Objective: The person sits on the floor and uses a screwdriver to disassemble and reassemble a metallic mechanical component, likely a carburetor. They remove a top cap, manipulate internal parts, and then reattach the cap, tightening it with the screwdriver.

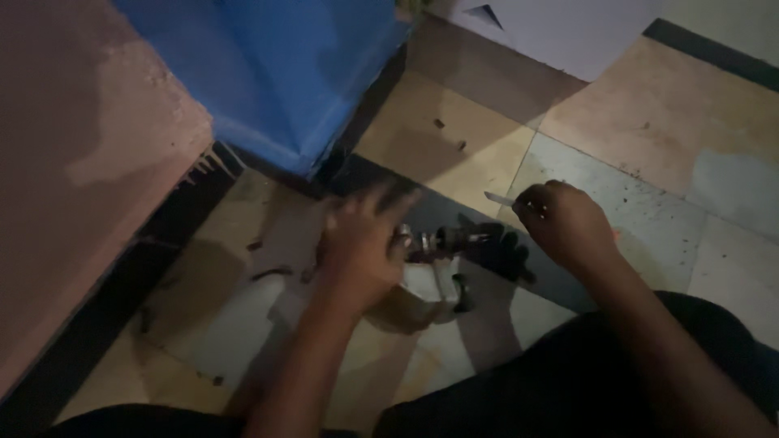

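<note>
- My left hand (361, 243) is spread over the near end of a small dark metal fitting with a shiny ring (442, 241), fingers splayed and blurred; whether I truly grip the fitting or only press on it, I cannot tell.
- My right hand (564, 223) sits just right of the fitting, closed in a fist around a thin pale metal blade (499, 198) whose tip pokes out to the left, above the fitting.
- The fitting lies on the worn beige tiled floor (454, 122), across a dark strip, with a pale curved piece (426, 292) just below it.
- A big blue plastic box (276, 73) stands well above and left of the fitting; a pinkish wall (73, 162) is farther left.
- Dark crumbs are scattered on the tiles right of the fitting.
- Risk, as I judge it: the blade tip points toward my left fingers, so a slip off the hard metal could cut them.
- The light is poor and my left hand hides part of the fitting, so I could misplace the blade.
- The round fitting could roll on the tile if I press unevenly.
</note>
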